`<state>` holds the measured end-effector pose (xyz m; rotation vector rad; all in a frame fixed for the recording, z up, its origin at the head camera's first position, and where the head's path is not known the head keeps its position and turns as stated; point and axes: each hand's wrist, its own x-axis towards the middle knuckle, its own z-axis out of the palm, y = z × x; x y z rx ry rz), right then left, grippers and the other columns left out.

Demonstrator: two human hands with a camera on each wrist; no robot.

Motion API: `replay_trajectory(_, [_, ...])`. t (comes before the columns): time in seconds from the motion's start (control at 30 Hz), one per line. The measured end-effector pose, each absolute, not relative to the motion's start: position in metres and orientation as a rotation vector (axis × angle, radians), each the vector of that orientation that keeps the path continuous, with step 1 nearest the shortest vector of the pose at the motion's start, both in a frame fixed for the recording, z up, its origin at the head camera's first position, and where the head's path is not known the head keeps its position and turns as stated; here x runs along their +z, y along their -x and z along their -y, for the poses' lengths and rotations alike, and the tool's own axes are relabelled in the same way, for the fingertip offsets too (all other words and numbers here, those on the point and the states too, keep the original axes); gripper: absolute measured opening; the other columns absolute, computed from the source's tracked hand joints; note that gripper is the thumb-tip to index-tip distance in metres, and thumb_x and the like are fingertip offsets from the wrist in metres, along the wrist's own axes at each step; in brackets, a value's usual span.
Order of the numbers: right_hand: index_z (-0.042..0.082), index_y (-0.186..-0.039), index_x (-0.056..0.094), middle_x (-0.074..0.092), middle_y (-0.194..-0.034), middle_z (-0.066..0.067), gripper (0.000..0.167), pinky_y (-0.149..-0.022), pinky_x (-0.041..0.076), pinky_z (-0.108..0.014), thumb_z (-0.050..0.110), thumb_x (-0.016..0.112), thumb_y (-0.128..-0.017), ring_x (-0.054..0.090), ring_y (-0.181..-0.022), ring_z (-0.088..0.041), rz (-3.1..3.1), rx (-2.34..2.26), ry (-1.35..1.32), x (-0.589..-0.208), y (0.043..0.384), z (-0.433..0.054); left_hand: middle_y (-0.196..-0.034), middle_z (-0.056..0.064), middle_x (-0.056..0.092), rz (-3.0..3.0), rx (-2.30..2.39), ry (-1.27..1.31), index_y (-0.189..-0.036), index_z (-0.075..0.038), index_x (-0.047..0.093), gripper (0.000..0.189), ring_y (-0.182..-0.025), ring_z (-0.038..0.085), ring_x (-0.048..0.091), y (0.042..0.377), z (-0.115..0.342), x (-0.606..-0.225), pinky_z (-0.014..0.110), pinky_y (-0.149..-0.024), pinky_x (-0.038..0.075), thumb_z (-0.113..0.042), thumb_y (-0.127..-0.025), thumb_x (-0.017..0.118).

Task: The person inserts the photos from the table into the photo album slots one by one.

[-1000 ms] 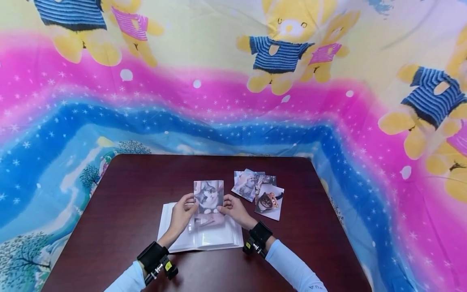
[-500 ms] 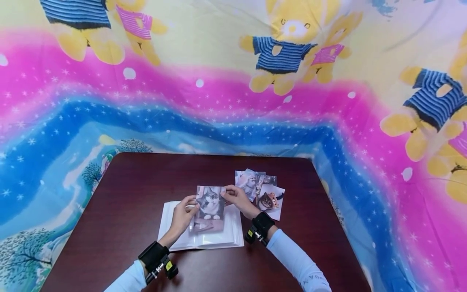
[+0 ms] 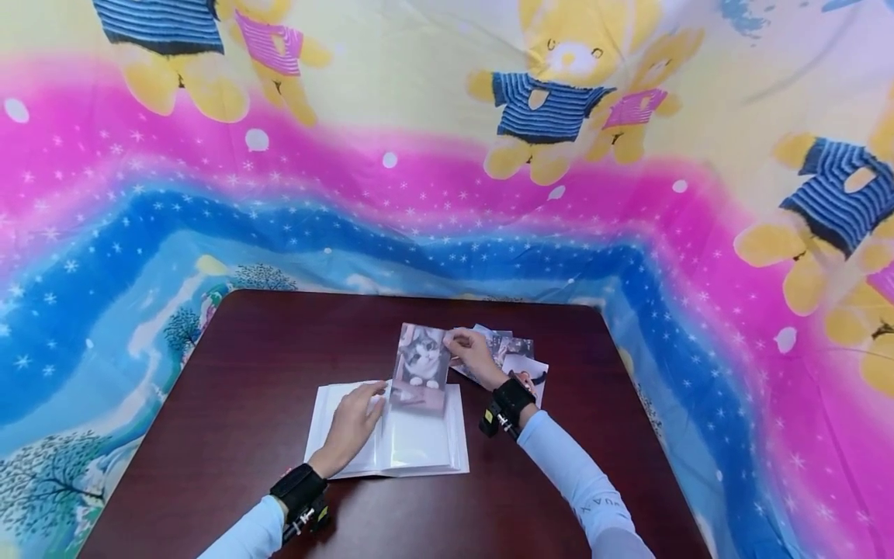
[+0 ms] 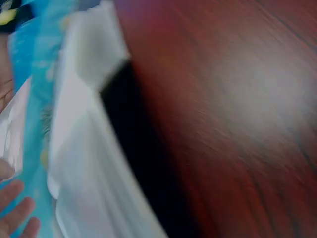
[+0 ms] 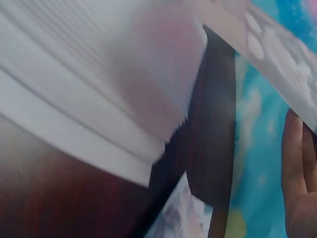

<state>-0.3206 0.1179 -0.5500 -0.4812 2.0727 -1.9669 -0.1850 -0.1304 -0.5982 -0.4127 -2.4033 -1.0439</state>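
A cat photo (image 3: pixel 421 361) is held up, slightly tilted, over the far edge of a white photo album. My right hand (image 3: pixel 476 353) pinches it at its upper right edge; the right wrist view shows the fingers (image 5: pixel 295 153) against the print's edge. The album (image 3: pixel 422 442) lies spread on the table, with glossy clear pockets on its right page. Over its left page is my left hand (image 3: pixel 354 423), fingers extended and apart from the photo. In the left wrist view its fingertips (image 4: pixel 17 214) are spread at the left edge.
Several loose cat photos (image 3: pixel 525 365) overlap in a pile behind and right of the album, partly hidden by the right hand. The dark wooden table (image 3: pixel 279 349) ends at a cartoon-print cloth (image 3: pixel 433 210) hanging behind and at both sides.
Both hands held the cat photo earlier; the left has let go. The right hand has shifted up its edge and moved it up and right, away from the album's middle.
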Motion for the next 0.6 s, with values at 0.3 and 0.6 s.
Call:
replay_trajectory(0.3, [-0.009,-0.129,0.053,0.059,-0.092,-0.026,0.032,-0.087,0.048,-0.065,-0.002,0.056,-0.099,0.066,-0.074,-0.018,-2.124,-2.06,0.331,-0.551,0.343,-0.121,-0.115,0.016,0.066,2.499,-0.659,0.818,-0.117,-0.004,0.067,0.034,-0.116,0.036,0.059,0.189,0.117,-0.609,0.051,-0.096,0.047,-0.015,-0.086,0.077])
replay_trajectory(0.6, [-0.007,-0.132,0.048,0.055,-0.092,-0.017,0.032,-0.09,0.045,-0.066,-0.003,0.05,-0.101,0.063,-0.081,-0.032,-2.136,-2.027,0.347,-0.556,0.349,-0.12,-0.14,0.028,0.05,2.655,-0.433,0.951,-0.131,-0.003,0.06,0.054,-0.133,0.044,0.043,0.201,0.112,-0.613,0.063,-0.106,0.033,-0.035,-0.09,0.071])
